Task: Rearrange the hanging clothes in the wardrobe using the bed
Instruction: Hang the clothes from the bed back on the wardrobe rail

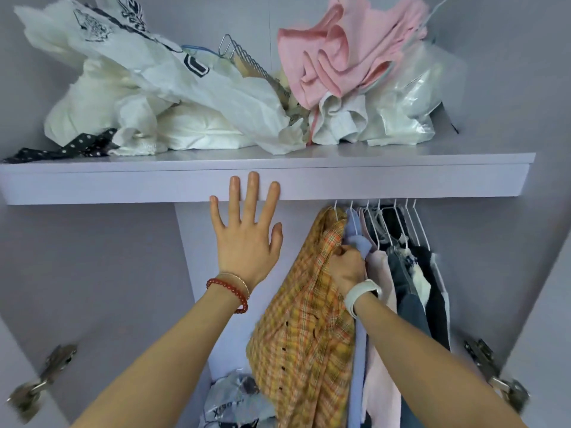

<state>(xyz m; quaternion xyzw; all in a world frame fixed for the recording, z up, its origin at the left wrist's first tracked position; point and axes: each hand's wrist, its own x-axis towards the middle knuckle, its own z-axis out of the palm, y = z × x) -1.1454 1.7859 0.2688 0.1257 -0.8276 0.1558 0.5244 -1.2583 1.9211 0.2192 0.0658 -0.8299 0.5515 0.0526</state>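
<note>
Several garments hang on white wire hangers (401, 220) under the wardrobe shelf (401, 183). Leftmost is an orange plaid shirt (306, 335), then a light blue garment (358, 239), a pale pink one (381, 304) and dark ones (411, 298) further right. My right hand (347, 267) is curled between the plaid shirt and the blue garment, gripping the cloth near the hanger. My left hand (247, 230) is raised with fingers spread and straight, fingertips against the shelf's front edge, holding nothing. The hanging rail is hidden behind the shelf. No bed is in view.
On the shelf lie white bags and bedding (160, 97), a pink cloth (346, 54), a clear plastic bag (414, 97), a metal rack (244, 57) and a dotted black cloth (74, 146). A crumpled bag (234, 400) sits at the wardrobe bottom. Door hinges (46, 375) flank both sides.
</note>
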